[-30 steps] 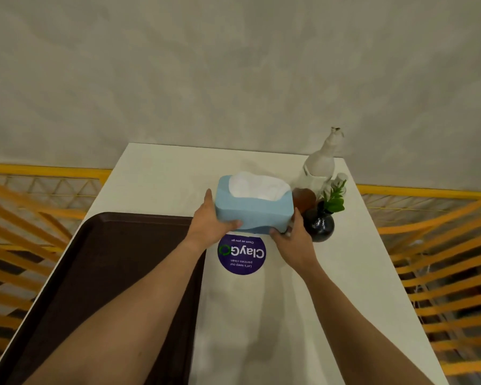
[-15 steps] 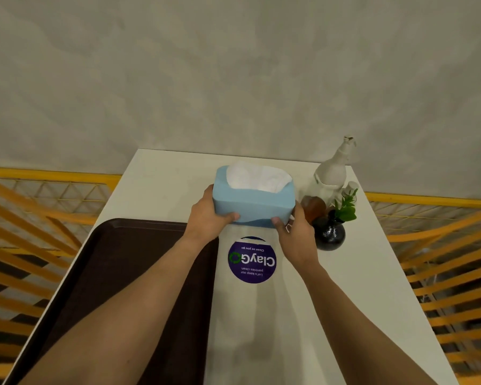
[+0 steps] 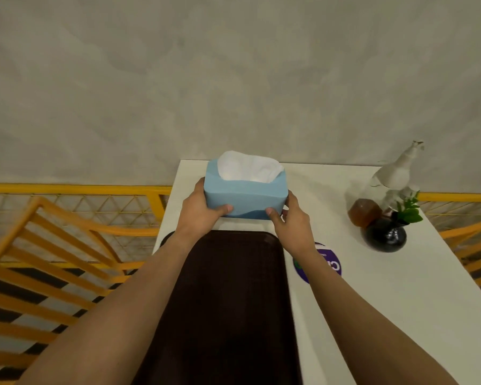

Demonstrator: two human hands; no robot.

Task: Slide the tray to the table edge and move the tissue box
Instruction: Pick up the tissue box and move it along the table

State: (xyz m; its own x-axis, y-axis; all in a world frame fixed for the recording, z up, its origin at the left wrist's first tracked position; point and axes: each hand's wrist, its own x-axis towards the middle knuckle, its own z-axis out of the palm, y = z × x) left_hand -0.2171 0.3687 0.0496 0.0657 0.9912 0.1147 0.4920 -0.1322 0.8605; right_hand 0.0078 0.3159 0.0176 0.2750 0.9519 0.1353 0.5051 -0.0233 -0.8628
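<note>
Both hands have carried the blue tissue box [image 3: 245,194] toward the far left of the counter [image 3: 372,287], past the brown tray [image 3: 228,301]. Left hand [image 3: 199,211] and right hand [image 3: 292,223] fingers grip its sides.

One head-worn wide-angle view looks forward and down along a white table [image 3: 372,287] toward a grey wall [image 3: 233,79] filling the upper half of the frame. Both forearms enter from the bottom edge, close to the lens; straight lines bow near the frame edges.
</note>
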